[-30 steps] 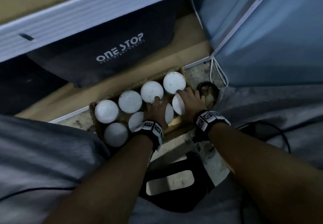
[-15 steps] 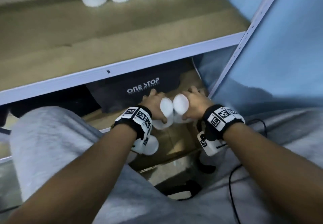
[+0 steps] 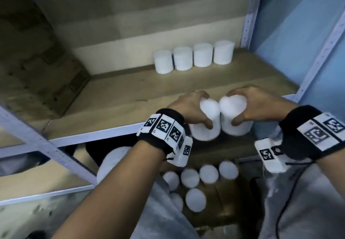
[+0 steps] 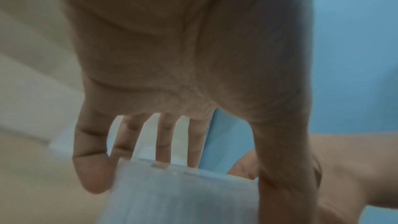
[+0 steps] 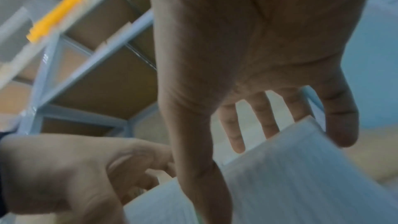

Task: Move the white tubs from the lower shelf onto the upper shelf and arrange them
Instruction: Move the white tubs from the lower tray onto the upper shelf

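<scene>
Each hand grips one white tub at the front edge of the upper shelf (image 3: 130,97). My left hand (image 3: 194,108) holds the left tub (image 3: 206,125) from above, fingers curled over its top; the left wrist view shows that tub (image 4: 178,193) under the fingers. My right hand (image 3: 261,104) holds the right tub (image 3: 235,121) the same way, and this tub (image 5: 301,168) shows in the right wrist view. The two held tubs touch side by side. Several tubs (image 3: 194,57) stand in a row at the back of the upper shelf. Several more tubs (image 3: 197,181) sit in a cardboard box (image 3: 224,207) below.
A blue metal upright (image 3: 248,15) and a blue wall (image 3: 308,33) close the shelf on the right. A cardboard box (image 3: 37,52) fills the shelf's left end. The shelf's blue front rail (image 3: 93,136) runs below my hands. My grey-clad knees (image 3: 298,210) are low in view.
Both hands have lifted their tubs from the box on the lower shelf up to the front edge of the upper shelf. The head view has tilted up, revealing the back row.
</scene>
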Motion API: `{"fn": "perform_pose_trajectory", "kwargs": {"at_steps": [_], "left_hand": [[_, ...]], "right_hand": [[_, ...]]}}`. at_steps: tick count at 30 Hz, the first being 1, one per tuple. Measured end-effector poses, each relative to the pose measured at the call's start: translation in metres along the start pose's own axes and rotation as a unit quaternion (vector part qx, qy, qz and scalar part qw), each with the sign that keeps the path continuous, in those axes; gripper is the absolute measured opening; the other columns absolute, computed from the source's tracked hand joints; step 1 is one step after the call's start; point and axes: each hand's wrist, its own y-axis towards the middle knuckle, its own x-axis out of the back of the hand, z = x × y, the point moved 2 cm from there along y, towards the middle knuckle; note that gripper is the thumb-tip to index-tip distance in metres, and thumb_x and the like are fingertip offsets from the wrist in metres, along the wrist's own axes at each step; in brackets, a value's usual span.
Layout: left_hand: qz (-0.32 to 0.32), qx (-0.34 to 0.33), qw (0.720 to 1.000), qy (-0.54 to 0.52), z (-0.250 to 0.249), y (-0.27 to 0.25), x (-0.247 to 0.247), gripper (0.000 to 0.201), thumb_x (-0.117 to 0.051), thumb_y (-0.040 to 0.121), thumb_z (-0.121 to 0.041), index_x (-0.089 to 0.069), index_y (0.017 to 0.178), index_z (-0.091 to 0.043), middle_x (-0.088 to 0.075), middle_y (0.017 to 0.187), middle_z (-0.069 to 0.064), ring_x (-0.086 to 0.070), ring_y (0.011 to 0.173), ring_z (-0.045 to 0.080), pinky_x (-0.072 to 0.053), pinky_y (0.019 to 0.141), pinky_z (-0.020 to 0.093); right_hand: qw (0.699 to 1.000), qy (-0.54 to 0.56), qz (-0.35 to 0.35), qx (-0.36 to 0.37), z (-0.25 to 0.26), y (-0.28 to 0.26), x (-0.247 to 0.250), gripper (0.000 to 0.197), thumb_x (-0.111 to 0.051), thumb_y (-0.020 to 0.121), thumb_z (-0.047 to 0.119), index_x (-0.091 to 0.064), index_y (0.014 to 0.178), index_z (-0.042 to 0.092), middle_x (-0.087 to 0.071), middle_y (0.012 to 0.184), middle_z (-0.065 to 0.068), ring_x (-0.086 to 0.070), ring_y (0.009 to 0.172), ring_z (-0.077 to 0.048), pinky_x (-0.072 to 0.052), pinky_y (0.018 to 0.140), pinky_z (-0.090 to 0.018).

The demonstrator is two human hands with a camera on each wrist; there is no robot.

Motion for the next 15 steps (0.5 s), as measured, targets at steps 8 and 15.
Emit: {"fn": "perform_pose_trajectory", "kwargs": {"at_steps": [8, 15], "left_hand": [[-0.084, 0.045, 0.995, -0.012, 0.044, -0.016, 0.064, 0.083, -0.084, 0.057, -0.036, -0.047, 0.131, -0.031, -0.044, 0.137, -0.001, -0.048, 0.121, 0.021, -0.047, 0.097, 0.036], [-0.137, 0.11, 0.984, -0.026, 0.101, -0.027, 0.094, 0.078, -0.084, 0.053, -0.036, -0.053, 0.125, -0.035, -0.052, 0.135, -0.005, -0.043, 0.127, 0.02, -0.045, 0.102, 0.041]], "right_hand": [[0.997, 0.047, -0.032, 0.056, 0.06, 0.044, 0.012, 0.073, -0.087, 0.056, 0.033, -0.06, 0.123, 0.028, -0.055, 0.129, -0.003, -0.051, 0.116, -0.02, -0.038, 0.084, -0.022], [0.991, 0.089, -0.017, 0.095, 0.12, 0.094, -0.013, 0.078, -0.084, 0.051, 0.042, -0.059, 0.124, 0.031, -0.05, 0.136, 0.001, -0.044, 0.128, -0.022, -0.044, 0.103, -0.041]]}}
